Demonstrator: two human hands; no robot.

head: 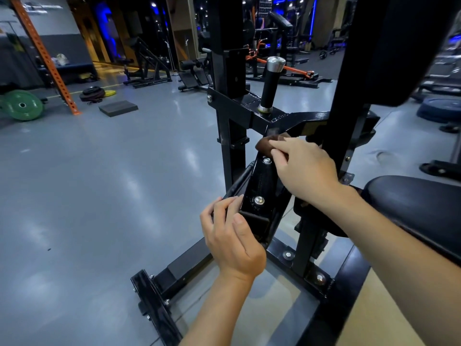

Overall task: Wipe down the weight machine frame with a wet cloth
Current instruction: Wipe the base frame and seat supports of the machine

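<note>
The black weight machine frame fills the middle of the view, with an upright post, a cross bar and a slanted bracket with two bolts. My right hand presses a bunched brown cloth against the top of the slanted bracket, just under the cross bar. My left hand grips the lower end of that same bracket, thumb on its front plate and fingers curled round its left side.
A black padded seat is at the right and a back pad above it. A chrome-capped handle stands on the cross bar. On the grey floor to the left lie a green plate, a grey pad and an orange rack post.
</note>
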